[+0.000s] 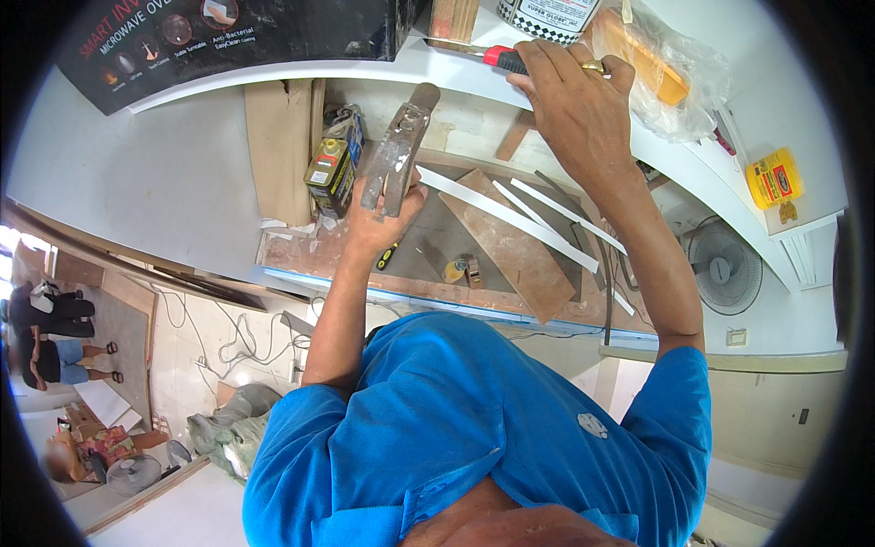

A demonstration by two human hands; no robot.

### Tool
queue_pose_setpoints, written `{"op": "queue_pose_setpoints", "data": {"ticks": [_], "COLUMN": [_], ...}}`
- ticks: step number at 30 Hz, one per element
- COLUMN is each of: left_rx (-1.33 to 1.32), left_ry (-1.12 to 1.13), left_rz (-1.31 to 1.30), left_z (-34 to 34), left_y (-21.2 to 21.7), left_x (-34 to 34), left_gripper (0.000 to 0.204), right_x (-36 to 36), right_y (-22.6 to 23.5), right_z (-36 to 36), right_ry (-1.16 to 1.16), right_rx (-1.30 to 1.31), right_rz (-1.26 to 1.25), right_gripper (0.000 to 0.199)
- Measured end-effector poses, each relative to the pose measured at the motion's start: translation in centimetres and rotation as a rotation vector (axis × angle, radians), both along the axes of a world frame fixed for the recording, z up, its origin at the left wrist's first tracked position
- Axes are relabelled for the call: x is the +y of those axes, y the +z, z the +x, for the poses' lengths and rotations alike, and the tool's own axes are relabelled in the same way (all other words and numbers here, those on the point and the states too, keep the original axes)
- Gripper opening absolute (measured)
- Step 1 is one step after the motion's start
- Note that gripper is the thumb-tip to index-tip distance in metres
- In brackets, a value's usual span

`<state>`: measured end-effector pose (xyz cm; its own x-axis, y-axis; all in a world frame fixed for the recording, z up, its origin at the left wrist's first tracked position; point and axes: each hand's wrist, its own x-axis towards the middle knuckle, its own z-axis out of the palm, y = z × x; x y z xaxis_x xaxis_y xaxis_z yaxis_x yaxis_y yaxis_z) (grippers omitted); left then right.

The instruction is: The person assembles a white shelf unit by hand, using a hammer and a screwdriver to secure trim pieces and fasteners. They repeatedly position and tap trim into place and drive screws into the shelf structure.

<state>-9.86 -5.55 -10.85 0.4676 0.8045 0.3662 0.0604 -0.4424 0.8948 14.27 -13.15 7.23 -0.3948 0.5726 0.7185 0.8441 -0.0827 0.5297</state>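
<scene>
My left hand [390, 219] is closed around a claw hammer [401, 146], its worn, paint-spotted metal head raised in front of the shelf edge. The fingers partly hide its handle. Farther right, my right hand [576, 102] reaches up to the white shelf [474, 73], fingers curled over a chisel [504, 59] with a red and black handle. The chisel lies nearly level, its thin metal blade pointing left along the lower end of a wooden block [453, 20]. Whether the blade tip touches the wood is hard to tell.
A black printed box [228, 46] stands left on the shelf; a checkered can [550, 16] and an orange block in plastic [661, 77] lie right. Below are white strips [510, 219], a brown board [510, 246], a yellow-black tin [330, 173] and a fan [725, 269]. People [41, 337] appear far left.
</scene>
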Motion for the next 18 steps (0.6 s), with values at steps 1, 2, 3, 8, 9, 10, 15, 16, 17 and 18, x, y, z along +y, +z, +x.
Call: {"op": "queue_pose_setpoints", "data": {"ticks": [1, 2, 3, 8, 9, 10, 15, 16, 17, 18], "left_rx": [0.001, 0.002, 0.003, 0.024, 0.018, 0.018, 0.012, 0.013, 0.013, 0.013], "left_ry": [0.011, 0.022, 0.035, 0.058, 0.064, 0.058, 0.046, 0.045, 0.044, 0.043], "left_rz": [0.036, 0.071, 0.108, 0.092, 0.107, 0.089, 0.056, 0.047, 0.037, 0.028], "left_z": [-0.01, 0.01, -0.02, -0.17, -0.15, -0.16, -0.17, -0.15, -0.13, -0.13], "left_y": [0.16, 0.32, 0.42, 0.56, 0.61, 0.53, 0.13, 0.1, 0.07, 0.03], "left_x": [-0.1, -0.21, -0.28, -0.59, -0.62, -0.56, -0.46, -0.5, -0.57, -0.59], "left_gripper": [0.024, 0.025, 0.025, 0.026, 0.026, 0.026, 0.025, 0.025, 0.025, 0.024], "right_x": [0.04, 0.08, 0.13, -0.15, -0.14, -0.1, -0.06, -0.06, -0.06, -0.05], "right_y": [-0.03, -0.05, -0.05, 0.29, 0.3, 0.32, 0.32, 0.32, 0.31, 0.31], "right_z": [0.07, 0.14, 0.15, -0.16, -0.11, -0.06, 0.08, 0.1, 0.12, 0.11], "right_ry": [0.002, 0.004, 0.008, -0.018, -0.021, -0.015, 0.007, 0.006, 0.006, 0.006], "right_rx": [0.004, 0.008, 0.011, 0.011, 0.009, 0.01, 0.02, 0.017, 0.015, 0.012], "right_rz": [-0.002, -0.003, -0.004, -0.019, -0.02, -0.019, -0.02, -0.018, -0.016, -0.014], "right_gripper": [0.032, 0.032, 0.032, 0.031, 0.031, 0.031, 0.031, 0.03, 0.03, 0.03]}}
